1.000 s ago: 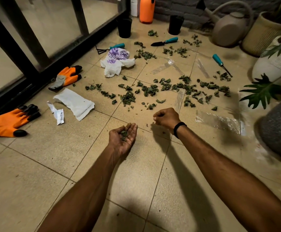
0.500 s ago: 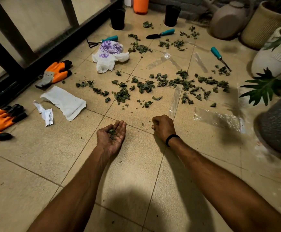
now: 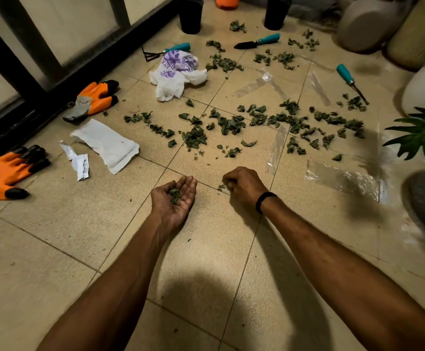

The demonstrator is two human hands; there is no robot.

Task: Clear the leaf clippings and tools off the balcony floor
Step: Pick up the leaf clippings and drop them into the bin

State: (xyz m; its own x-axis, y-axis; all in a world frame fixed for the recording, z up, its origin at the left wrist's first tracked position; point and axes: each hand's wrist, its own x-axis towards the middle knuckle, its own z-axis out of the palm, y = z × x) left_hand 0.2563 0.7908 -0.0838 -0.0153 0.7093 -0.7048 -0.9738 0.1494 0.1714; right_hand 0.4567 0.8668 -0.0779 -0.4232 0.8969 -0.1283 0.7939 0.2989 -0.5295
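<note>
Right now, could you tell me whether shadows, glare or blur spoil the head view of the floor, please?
Head view: a broad soft shadow darkens the tiles at bottom centre; the clear plastic sheet throws glare; the leaf clippings are sharp, no blur; the right edge falls dim.

Warm, dim light fell from behind the person, casting a soft rounded shadow on the floor (image 3: 201, 292) at bottom centre. The plastic sheet (image 3: 343, 178) at right showed faint glare. Straight lines bowed toward the edges, and the right edge lay dark and soft.
</note>
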